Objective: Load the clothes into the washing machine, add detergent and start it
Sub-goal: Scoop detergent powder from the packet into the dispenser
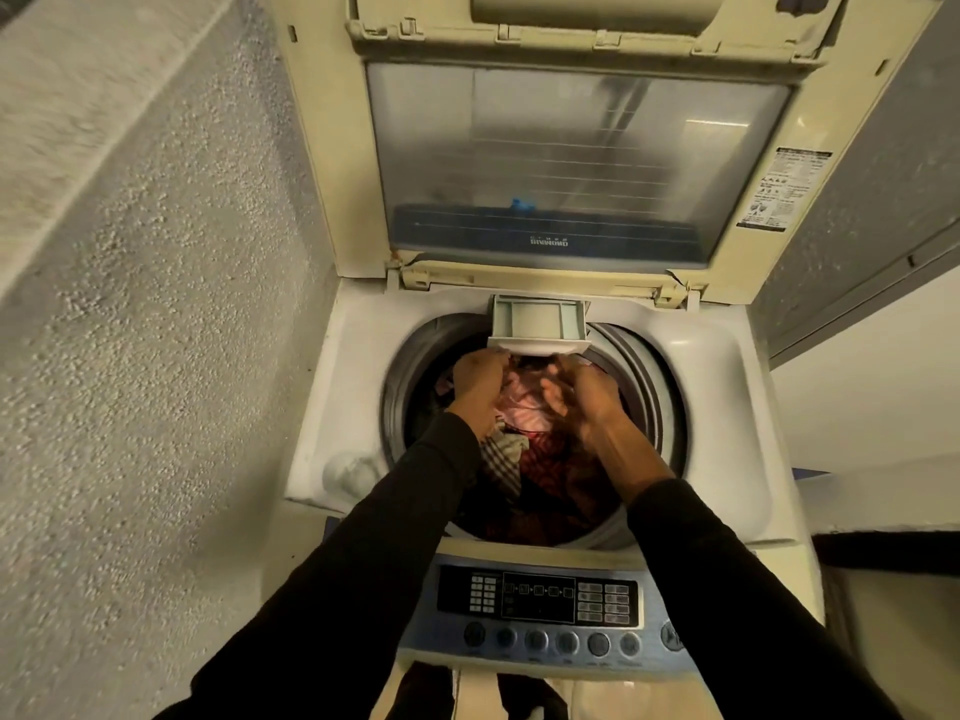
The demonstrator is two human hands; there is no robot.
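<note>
One cream top-loading washing machine (519,459) stands with its glass-paned lid (576,163) raised upright. One pale detergent drawer (537,324) is pulled out over the far edge of the round drum opening. Below the drawer, a heap of mixed red, pink and checked clothes (540,459) fills the drum. Two hands reach in: the left hand (480,381) touches the drawer's front lip, fingers curled; the right hand (584,394) is blurred just under the drawer, so its grip cannot be told. One blue control panel (540,610) sits nearest the person, carrying six round buttons.
</note>
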